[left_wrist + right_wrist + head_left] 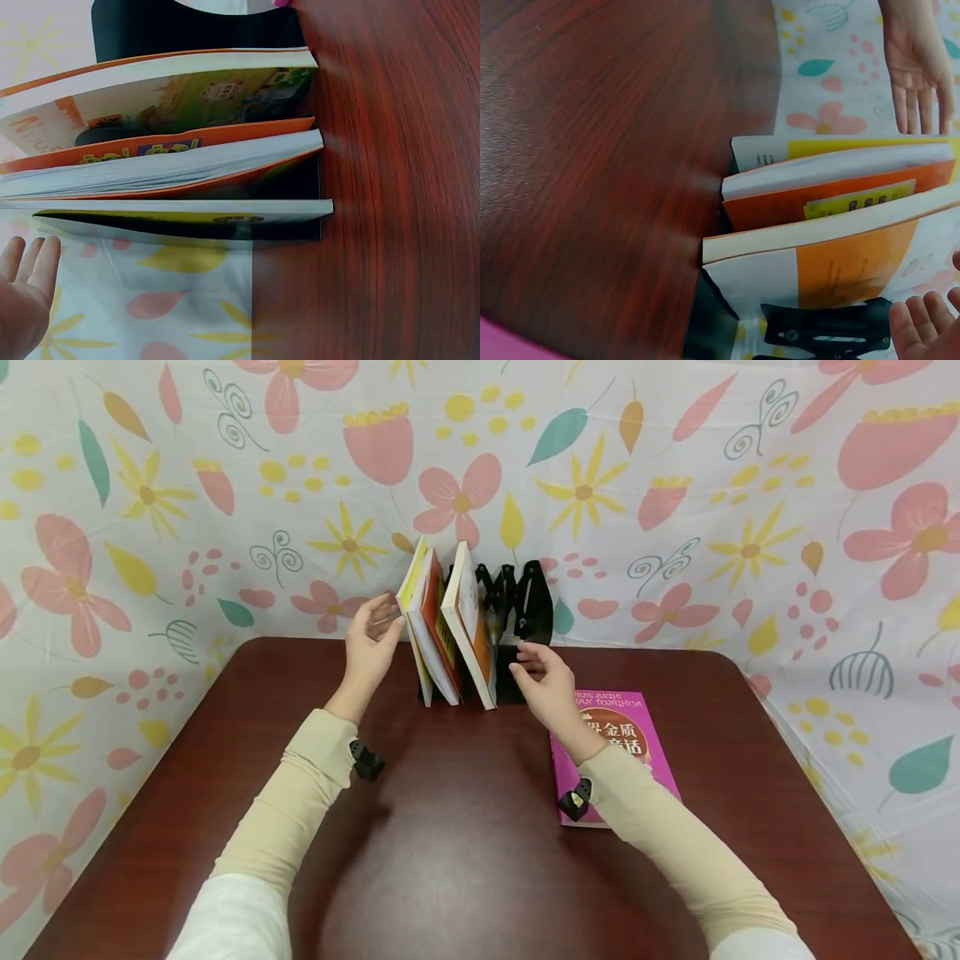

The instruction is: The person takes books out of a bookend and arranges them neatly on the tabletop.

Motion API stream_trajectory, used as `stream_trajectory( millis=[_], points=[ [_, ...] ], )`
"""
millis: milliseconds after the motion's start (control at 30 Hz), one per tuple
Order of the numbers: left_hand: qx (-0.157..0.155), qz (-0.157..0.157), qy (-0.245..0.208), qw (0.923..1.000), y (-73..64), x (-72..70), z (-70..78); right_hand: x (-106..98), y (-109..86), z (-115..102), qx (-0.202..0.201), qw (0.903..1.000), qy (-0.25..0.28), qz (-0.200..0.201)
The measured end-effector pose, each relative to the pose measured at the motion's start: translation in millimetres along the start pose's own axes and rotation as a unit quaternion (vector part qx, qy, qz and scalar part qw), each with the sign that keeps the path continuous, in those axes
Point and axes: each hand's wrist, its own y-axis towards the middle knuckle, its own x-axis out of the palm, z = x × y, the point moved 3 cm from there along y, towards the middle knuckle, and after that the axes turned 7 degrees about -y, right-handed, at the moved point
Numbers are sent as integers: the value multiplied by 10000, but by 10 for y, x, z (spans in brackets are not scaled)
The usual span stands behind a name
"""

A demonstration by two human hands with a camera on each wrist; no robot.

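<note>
Several books stand upright in a black bookend (534, 602) at the back of the table. Leftmost is a thin yellow book (412, 578); beside it come an orange-covered book (780, 206) and a thick white-and-orange book (472, 618). Fingers extended, my left hand (372, 639) is beside the yellow book's outer side; whether a fingertip touches it I cannot tell. My right hand (547, 689), its fingers loosely bent, hovers near the front of the bookend and holds nothing. Under the right forearm lies a pink book (652, 752), flat and partly covered.
The dark red wooden table (450, 860) spreads out in front of the books. Close behind it hangs a white cloth (465, 435) printed with flowers and leaves. A small black camera is strapped to each wrist.
</note>
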Motion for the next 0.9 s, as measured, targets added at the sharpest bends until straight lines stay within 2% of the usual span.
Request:
stream_trajectory(
  millis=[67, 333, 633, 900],
  points=[
    [-67, -63, -3, 10000, 8, 11, -17, 44, 34, -6, -61, 10000, -5, -43],
    [-178, -112, -228, 9995, 133, 42, -341, 181, 156, -41, -225, 9994, -170, -189],
    [-578, -133, -533, 9968, 122, 18, -473, 368, 252, -17, -239, 9965, -539, -592],
    [-681, -175, -712, 9950, 142, 36, -502, 502, 328, 32, -197, 9945, -630, -818]
  ],
)
